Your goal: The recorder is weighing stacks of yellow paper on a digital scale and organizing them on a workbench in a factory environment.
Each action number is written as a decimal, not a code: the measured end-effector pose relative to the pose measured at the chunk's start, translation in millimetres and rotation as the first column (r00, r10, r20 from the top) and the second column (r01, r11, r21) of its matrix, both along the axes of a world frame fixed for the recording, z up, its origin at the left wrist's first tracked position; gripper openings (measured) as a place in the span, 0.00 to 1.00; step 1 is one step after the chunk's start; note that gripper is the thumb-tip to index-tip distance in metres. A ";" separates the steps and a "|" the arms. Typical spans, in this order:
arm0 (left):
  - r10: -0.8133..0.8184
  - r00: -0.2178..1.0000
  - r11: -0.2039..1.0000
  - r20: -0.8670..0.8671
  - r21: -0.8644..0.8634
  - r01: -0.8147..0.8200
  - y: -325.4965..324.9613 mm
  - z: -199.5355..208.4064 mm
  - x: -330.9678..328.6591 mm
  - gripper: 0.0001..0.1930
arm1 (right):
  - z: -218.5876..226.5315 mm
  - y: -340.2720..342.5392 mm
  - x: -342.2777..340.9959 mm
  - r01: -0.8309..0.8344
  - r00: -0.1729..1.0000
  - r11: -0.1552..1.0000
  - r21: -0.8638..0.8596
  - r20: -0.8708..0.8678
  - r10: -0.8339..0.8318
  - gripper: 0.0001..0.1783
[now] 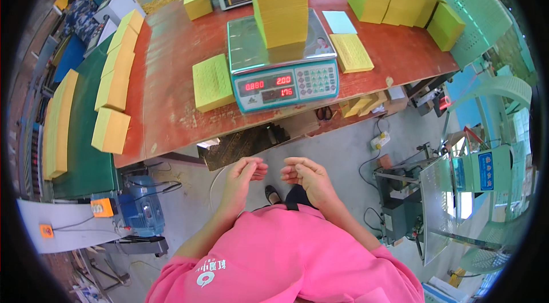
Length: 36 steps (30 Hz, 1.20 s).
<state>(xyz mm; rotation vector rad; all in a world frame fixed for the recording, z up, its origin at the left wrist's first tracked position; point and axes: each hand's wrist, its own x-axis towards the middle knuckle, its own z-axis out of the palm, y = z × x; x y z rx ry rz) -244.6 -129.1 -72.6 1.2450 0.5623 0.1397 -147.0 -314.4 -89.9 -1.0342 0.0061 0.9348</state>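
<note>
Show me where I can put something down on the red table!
The table is bare between the left-edge yellow row and the block beside the scale, and between the flat stack and the right row. The scale and its tall stack crowd the middle.

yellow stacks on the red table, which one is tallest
The yellow stack standing on the scale with the lit red display; the others on the table are all plainly shorter.
</note>
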 end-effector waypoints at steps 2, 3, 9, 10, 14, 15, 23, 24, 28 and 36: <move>-0.013 1.000 1.000 0.015 0.005 0.013 -8.9 5.2 -3.1 0.12 | 0.2 -5.1 -5.6 -0.009 1.000 1.000 0.014 0.009 0.009 0.15; -0.001 1.000 1.000 0.015 0.010 0.001 -13.8 3.5 -6.7 0.12 | 0.7 -7.0 -7.7 -0.020 1.000 1.000 0.018 0.009 0.020 0.15; -0.003 0.997 0.998 -0.082 -0.060 -0.002 -56.3 -8.2 -13.5 0.13 | 6.0 -30.7 -5.3 -0.116 0.993 0.991 0.073 -0.021 0.117 0.15; -0.028 0.996 0.998 -0.087 -0.065 0.022 -64.0 -10.7 -9.7 0.13 | 6.5 -38.8 -3.0 -0.117 0.993 0.992 0.047 -0.012 0.117 0.15; -0.139 0.986 0.989 -0.088 -0.059 0.134 -98.6 -5.5 14.7 0.13 | 8.6 -76.0 9.1 -0.109 0.994 0.994 -0.015 -0.005 0.109 0.14; -0.152 0.985 0.987 -0.085 -0.058 0.147 -106.3 -7.0 24.0 0.13 | 6.4 -86.7 12.5 -0.096 0.995 0.995 -0.015 -0.003 0.096 0.14; -0.486 0.874 0.619 0.004 0.708 0.340 -134.2 14.1 191.1 0.10 | -14.5 -156.9 34.9 0.038 0.991 0.999 -0.034 -0.126 -0.042 0.14; -0.502 0.861 0.561 0.081 0.789 0.253 -135.7 18.7 221.4 0.08 | -14.9 -162.1 36.7 0.049 0.991 0.998 -0.039 -0.125 -0.053 0.14; -0.526 0.847 0.142 0.079 0.990 -0.004 -122.9 11.2 334.8 0.08 | -14.5 -169.3 42.6 0.135 0.982 0.989 -0.052 -0.128 -0.141 0.14; -0.506 0.846 -0.122 -0.165 0.985 0.119 -99.3 -17.2 424.6 0.09 | -16.1 -144.1 56.0 0.360 0.921 0.931 -0.060 -0.134 -0.365 0.15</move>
